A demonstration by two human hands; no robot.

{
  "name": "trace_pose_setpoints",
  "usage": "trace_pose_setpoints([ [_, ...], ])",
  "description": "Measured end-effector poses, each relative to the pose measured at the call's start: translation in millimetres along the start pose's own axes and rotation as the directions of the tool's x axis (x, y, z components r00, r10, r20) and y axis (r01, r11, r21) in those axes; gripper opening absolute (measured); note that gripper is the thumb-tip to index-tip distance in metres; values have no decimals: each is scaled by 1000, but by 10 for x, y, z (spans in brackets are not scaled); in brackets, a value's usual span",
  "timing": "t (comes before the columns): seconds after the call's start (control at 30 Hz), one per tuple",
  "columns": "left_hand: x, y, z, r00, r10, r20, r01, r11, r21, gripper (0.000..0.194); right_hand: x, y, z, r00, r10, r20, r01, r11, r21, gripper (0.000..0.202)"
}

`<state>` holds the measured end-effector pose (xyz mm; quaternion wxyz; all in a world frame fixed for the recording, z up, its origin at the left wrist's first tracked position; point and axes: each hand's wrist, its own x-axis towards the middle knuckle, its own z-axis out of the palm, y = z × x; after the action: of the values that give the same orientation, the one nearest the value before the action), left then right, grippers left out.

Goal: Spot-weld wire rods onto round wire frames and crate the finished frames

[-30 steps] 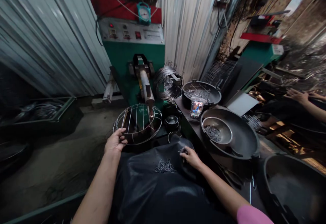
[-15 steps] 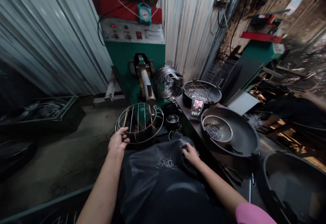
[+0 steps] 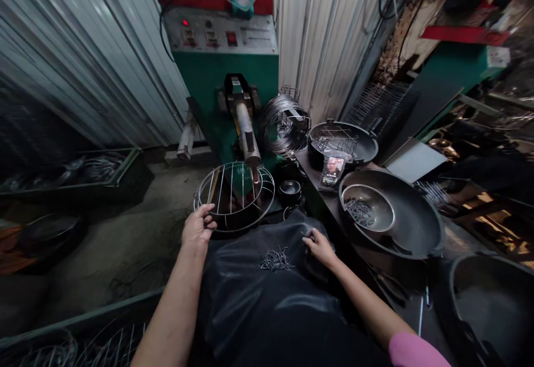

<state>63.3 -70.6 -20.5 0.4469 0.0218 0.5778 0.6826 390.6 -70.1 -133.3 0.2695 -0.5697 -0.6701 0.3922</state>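
Note:
My left hand [image 3: 198, 225] is closed on the near left rim of a round wire rack [image 3: 232, 189]. The rack's far side sits by the copper-coloured tip of the machine's arm [image 3: 249, 147]. Over the black apron on my lap, my right hand [image 3: 320, 249] is closed in a pinch on a small bent wire piece [image 3: 306, 234], mostly hidden by the fingers. A loose pile of short curved wire pieces [image 3: 276, 259] lies on the apron [image 3: 242, 283], left of my right hand.
Behind the rack stands a green machine [image 3: 200, 72] with a wire coil [image 3: 283, 125] beside it. At right are a large black pan [image 3: 417, 222] holding a metal bowl [image 3: 386, 214] of wire pieces, another pan [image 3: 369, 147] and a phone [image 3: 334, 168]. Green bins [image 3: 129, 169] stand left.
The view has shifted, so most of the scene sits a little further right. My left hand still grips the rack, and my right hand stays pinched above the apron.

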Motion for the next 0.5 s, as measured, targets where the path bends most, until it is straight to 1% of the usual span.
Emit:
trace_pose_setpoints([
  [0.07, 13, 10, -3, 1000, 24, 15, -24, 1000, 4, 35, 20, 58, -20, 996, 52, 71, -59, 993, 99, 10],
  [0.13, 30, 21, 0, 999, 45, 19, -45, 999, 10, 37, 53, 67, -44, 985, 78, 155, -97, 988, 119, 11],
  [0.2, 48, 31, 11, 998, 62, 18, -62, 998, 13, 39, 118, -36, -75, 977, 80, 197, -117, 977, 181, 13],
  [0.27, 66, 35, 32, 997, 81, 12, -81, 997, 13, 41, 226, -282, -107, 984, 28, 179, -90, 933, 349, 18],
  [0.33, 87, 31, 61, 995, 98, -2, -98, 995, 8, 42, 369, -632, -116, 994, -68, 91, 10, 848, 530, 21],
  [0.37, 100, 24, 77, 994, 105, -10, -105, 994, 4, 43, 449, -819, -104, 992, -115, 50, 64, 805, 590, 21],
  [0.43, 133, 5, 107, 994, 103, -22, -103, 995, -2, 43, 613, -1150, -37, 981, -193, -9, 151, 740, 655, 19],
  [0.5, 179, -19, 127, 996, 86, -21, -86, 996, -6, 43, 764, -1366, 74, 965, -263, 5, 199, 741, 641, 17],
])
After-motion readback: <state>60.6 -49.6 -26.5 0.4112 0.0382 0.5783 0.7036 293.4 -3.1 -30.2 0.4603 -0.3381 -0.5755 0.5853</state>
